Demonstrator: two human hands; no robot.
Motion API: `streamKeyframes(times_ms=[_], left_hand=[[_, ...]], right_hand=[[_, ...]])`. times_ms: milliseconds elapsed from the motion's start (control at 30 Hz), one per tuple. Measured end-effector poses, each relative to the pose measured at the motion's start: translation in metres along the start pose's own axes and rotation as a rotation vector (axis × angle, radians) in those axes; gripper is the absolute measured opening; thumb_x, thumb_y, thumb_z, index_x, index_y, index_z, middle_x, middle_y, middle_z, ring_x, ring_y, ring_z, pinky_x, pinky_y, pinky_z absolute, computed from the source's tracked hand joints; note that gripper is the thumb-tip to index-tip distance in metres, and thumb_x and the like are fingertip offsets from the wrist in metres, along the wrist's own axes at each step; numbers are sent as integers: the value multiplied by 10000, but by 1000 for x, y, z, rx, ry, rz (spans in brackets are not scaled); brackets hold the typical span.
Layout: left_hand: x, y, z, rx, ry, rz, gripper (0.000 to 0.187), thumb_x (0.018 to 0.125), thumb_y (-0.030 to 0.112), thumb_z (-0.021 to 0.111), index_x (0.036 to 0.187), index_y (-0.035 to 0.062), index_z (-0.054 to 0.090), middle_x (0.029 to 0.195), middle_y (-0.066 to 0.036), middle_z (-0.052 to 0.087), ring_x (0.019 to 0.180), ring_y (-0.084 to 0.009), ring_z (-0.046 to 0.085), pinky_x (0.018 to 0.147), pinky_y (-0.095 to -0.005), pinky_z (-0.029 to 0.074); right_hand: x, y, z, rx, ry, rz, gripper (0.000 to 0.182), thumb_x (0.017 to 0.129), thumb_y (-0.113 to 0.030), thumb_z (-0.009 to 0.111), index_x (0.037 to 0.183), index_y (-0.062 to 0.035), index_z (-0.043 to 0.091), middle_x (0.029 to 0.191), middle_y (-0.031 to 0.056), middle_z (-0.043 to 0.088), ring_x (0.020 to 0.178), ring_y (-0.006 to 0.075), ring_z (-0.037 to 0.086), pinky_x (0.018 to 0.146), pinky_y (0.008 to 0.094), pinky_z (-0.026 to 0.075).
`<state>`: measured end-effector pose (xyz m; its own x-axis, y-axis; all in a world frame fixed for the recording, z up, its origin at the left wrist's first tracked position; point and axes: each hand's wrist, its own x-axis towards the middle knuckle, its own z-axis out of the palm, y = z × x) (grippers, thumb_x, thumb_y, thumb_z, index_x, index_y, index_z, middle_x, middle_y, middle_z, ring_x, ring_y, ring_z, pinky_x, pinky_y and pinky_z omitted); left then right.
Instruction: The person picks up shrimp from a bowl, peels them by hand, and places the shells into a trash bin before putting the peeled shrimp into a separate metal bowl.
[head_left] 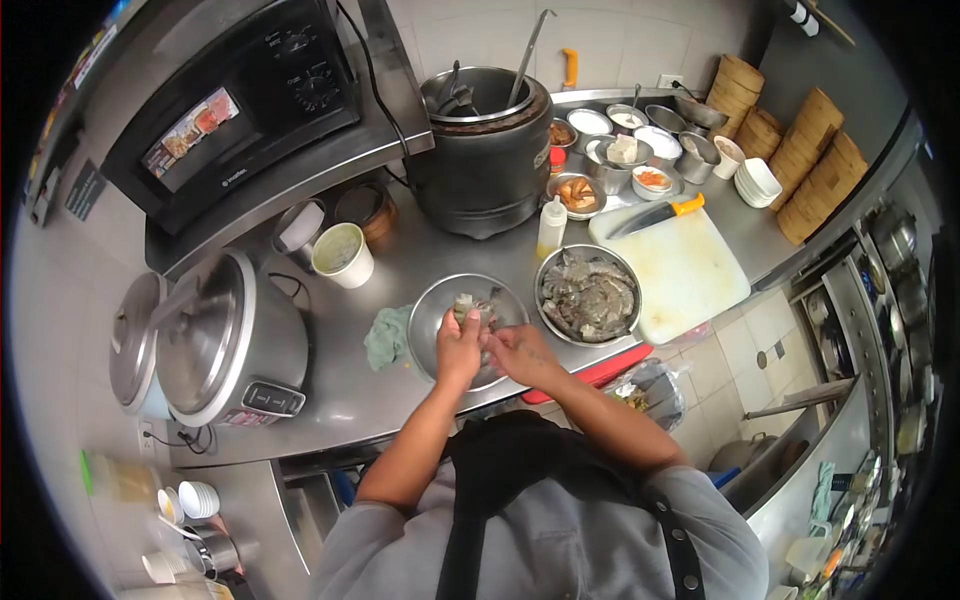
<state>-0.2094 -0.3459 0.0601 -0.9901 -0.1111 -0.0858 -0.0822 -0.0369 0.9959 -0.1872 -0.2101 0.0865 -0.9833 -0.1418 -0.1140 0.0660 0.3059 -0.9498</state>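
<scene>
Over a wide steel bowl (424,318), my left hand (460,348) grips a grey raw shrimp (464,304), part of which sticks out past the fingertips. My right hand (524,356) meets it from the side, its fingers closed in a pinch at the shrimp's lower part; the fingertips are partly hidden. Some greyish bits show in the bowl behind the hands. Just to the right, a second steel bowl (590,294) is heaped with raw, unpeeled shrimp. A crumpled green cloth (387,338) lies against the left side of the wide bowl.
A white cutting board (690,270) carries an orange-handled knife (655,216). Near it stands a squeeze bottle (551,228). A large black pot (475,175) is behind the bowls, with rice cookers (235,340) at left. Ingredient bowls and bamboo steamers (810,150) line the back right.
</scene>
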Motion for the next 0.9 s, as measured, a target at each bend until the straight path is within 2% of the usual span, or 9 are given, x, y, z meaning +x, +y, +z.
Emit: streamKeyframes(times_ms=[67,167,333,400,500,600,700,833,900], left_hand=[[14,-15,-24,102,-142,51,246,925,151,562,1105,-14,539,976,-105,641,910,-186,630,810,-294,485],[23,-15,-50,401,-516,61,315,923,37,522,1229,-15,466,1099,-78,596,1040,-155,558,936,-288,425],[31,-1,-63,224,-481,124,303,903,13,549,1190,-8,454,1101,-81,598,1008,-146,569,893,-278,442],[29,9,-66,17,-417,-141,239,906,34,578,1122,3,481,970,-60,634,866,-119,603,756,-243,475],[35,-3,-66,-14,-401,-124,154,940,81,558,1062,-10,533,815,-72,646,669,-132,618,655,-278,509],[30,18,-60,112,-386,-244,132,950,98,532,982,-12,598,757,-47,640,656,-112,601,614,-259,491],[23,20,-60,317,-497,57,197,950,86,478,1008,-21,633,796,-32,647,704,-83,568,643,-251,461],[40,-16,-69,134,-474,-207,266,956,181,560,1072,-54,604,872,-78,631,746,-160,611,583,-329,529],[31,7,-62,113,-465,-336,245,961,141,523,1045,-71,612,896,-80,642,818,-151,584,723,-300,466]], right_hand=[[-6,-10,0,-433,165,-281,231,850,-213,623,1036,-78,647,932,149,656,815,400,628,686,423,516],[4,-34,-4,-575,167,-635,354,814,-153,629,1155,-67,590,1040,151,619,915,364,619,745,426,516],[34,-11,8,-664,-84,-507,414,806,-109,609,1213,-64,552,1048,162,598,903,351,620,752,427,512],[32,-8,15,-596,-21,-471,397,806,-142,623,1186,-50,556,1014,150,589,876,354,618,754,438,513],[27,-11,21,-611,31,-483,365,812,-185,632,1143,-48,564,984,159,596,831,359,626,736,435,513],[33,-5,26,-708,17,-433,309,803,-245,661,1024,-36,610,925,156,614,826,348,635,724,426,512],[38,21,27,-738,-73,-425,342,733,-334,727,914,-54,646,926,151,646,820,352,638,716,444,511],[28,7,37,-742,-67,-317,262,671,-328,736,720,-78,675,755,148,665,742,342,659,620,462,512],[24,9,44,-762,0,-279,233,662,-293,728,730,-74,683,764,144,676,759,337,666,660,442,526]])
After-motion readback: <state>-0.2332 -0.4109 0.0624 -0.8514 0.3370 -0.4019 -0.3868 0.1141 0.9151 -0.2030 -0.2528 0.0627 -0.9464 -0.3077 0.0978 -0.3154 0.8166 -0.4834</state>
